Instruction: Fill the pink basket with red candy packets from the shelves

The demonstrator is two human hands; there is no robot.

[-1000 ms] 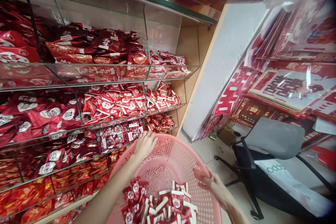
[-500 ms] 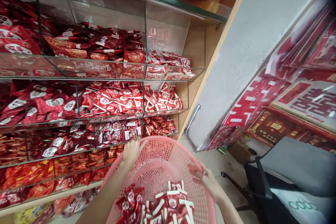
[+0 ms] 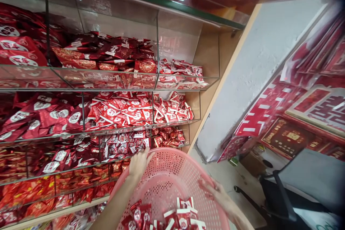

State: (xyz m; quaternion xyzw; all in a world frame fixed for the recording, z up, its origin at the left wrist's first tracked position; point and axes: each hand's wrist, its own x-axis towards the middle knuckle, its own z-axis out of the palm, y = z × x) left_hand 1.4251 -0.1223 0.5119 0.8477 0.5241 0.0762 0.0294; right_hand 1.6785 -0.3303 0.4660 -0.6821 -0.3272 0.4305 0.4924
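Observation:
A pink perforated plastic basket [image 3: 178, 163] is in front of me at the bottom of the head view. Red-and-white wrapped candies [image 3: 184, 216] and darker red packets [image 3: 141, 215] lie inside it. My left hand [image 3: 138, 163] is closed over the far left rim, thumb toward the inside; its fingertips are partly hidden beside the shelf. On the right rim, my right hand [image 3: 217, 194] grips with its fingers reaching inside the wall. Just beyond the left hand, small red-and-white packets [image 3: 126, 143] fill a shelf compartment.
Glass-divided shelves [image 3: 118, 90] full of red packets rise ahead and to the left. A wooden side panel [image 3: 208, 50] and a pale wall [image 3: 237, 75] stand to their right. At lower right is a black-and-grey chair [image 3: 302, 187], below red decorations [image 3: 256, 115].
The shelves, basket and chair have shifted down and slightly right in view. Both hands stay on the basket rim, and fewer candies show at the bottom edge.

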